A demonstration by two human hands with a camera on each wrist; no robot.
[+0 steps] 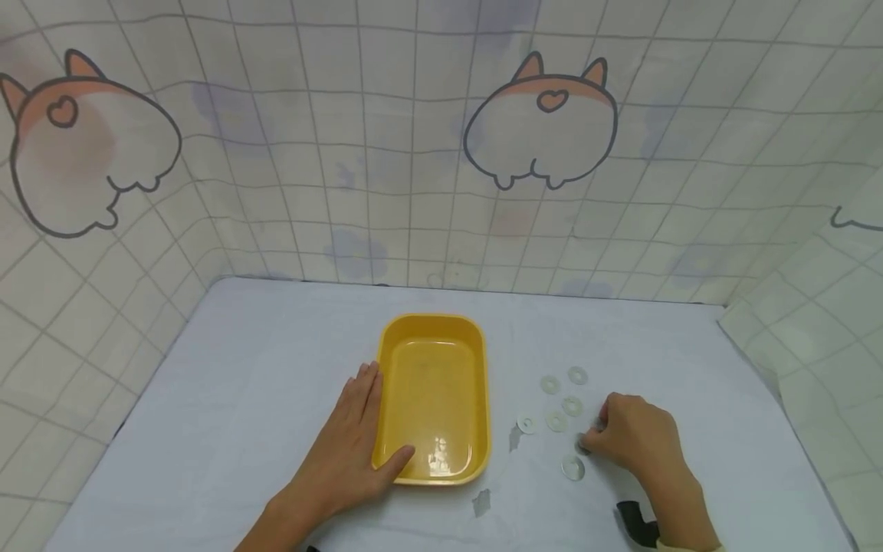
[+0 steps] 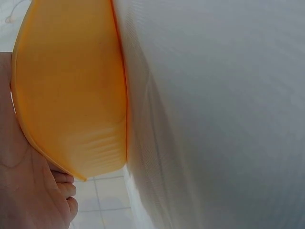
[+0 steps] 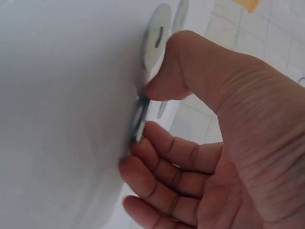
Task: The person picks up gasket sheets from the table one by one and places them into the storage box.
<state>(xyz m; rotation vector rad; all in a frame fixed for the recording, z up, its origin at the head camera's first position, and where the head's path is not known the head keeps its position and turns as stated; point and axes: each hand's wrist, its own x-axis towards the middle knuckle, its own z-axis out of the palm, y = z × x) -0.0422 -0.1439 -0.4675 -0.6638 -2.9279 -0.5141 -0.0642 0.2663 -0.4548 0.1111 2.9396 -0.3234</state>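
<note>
Midway between the white tabletop's (image 1: 290,337) side edges sits a yellow tray (image 1: 433,399). The left hand (image 1: 353,445), fingers straight, rests on its rim. Toward the tabletop's right edge, the right hand (image 1: 636,433) pinches a metal washer (image 3: 139,113) beside loose flat washers (image 3: 152,40).

Head cam looks forward and down from above, far enough back to get most of the counter (image 1: 228,399) plus the grid-print backdrop (image 1: 386,153). Left wrist cam's tilted sideways, really close to the yellow tray (image 2: 71,86), which the head view shares. Right wrist cam's also sideways and close, facing the right fingers (image 3: 148,183) and washers (image 3: 152,52) the head view catches too.
</note>
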